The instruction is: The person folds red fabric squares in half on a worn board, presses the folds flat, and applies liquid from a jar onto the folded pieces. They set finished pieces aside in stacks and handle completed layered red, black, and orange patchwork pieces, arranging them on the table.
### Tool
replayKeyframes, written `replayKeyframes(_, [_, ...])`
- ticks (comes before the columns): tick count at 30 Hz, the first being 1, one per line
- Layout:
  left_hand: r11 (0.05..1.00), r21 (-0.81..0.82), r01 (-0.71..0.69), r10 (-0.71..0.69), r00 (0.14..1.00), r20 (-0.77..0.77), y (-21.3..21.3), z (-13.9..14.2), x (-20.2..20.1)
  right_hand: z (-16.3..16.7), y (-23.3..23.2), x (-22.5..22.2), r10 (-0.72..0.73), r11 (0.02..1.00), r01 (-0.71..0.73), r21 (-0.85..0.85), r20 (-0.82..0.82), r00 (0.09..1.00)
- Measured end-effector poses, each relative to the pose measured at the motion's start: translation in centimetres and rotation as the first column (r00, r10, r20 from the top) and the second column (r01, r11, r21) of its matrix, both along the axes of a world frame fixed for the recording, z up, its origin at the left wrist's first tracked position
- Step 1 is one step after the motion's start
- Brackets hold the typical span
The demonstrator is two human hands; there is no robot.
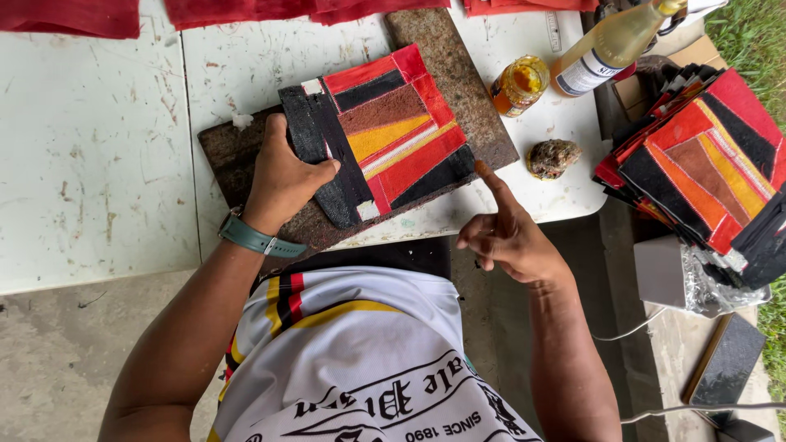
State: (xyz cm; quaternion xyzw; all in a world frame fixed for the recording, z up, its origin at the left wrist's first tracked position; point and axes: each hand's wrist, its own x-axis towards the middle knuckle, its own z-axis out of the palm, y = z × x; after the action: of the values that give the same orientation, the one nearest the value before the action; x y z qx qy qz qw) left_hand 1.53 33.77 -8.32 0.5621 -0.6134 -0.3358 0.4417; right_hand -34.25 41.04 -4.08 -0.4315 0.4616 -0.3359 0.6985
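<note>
- Patchwork point(393, 135) of red, orange, brown and black pieces lies in the upper middle of the frame, on a dark felt board point(463, 78) that rests on the white table point(90, 164).
- I see my left hand point(282, 176) pressed flat on the black strip at the left edge of the patchwork; the fingers lie together and curl over that edge, and the thumb points right.
- My right hand point(508, 233) hovers below and to the right of the board; the index finger is stretched out and its tip is just beside the lower right corner of the patchwork, while the other fingers are folded in. It holds nothing.
- I judge the patchwork to be light and soft, like cloth or thin leather; it will bend if lifted by one corner only, and it may slide on the board.
- A good hold, I think, is at the two opposite edges, or flat under the palm as now.
- At the right of the frame is a stack point(704, 172) of similar pieces; near it stand a jar point(520, 84) and a bottle point(614, 45), and a stone point(553, 157) lies on the table.
</note>
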Motion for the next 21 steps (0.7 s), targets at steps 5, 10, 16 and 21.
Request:
replayKeyframes(5, [0.999, 0.035, 0.022, -0.018, 0.995, -0.097, 0.0, -0.1, 0.1, 0.0, 1.7, 6.0, 0.189, 0.977, -0.209, -0.049, -0.260, 0.947])
replayKeyframes(10, [1.000, 0.003, 0.017, -0.017, 0.999, -0.030, 0.0, -0.4, 0.3, 3.7, 2.9, 12.0, 0.321, 0.859, -0.481, -0.175, -0.548, 0.772])
replayKeyframes(16, [0.999, 0.026, 0.029, -0.028, 0.998, -0.054, -0.2, -0.3, 0.3, 4.2, 0.7, 8.3, 0.083, 0.990, -0.137, -0.039, -0.622, 0.779])
replayKeyframes(21, [1.000, -0.014, 0.026, -0.027, 0.999, -0.023, -0.4, -0.4, 0.3, 2.5, 1.5, 7.9, 0.252, 0.930, -0.359, -0.078, -0.574, 0.779])
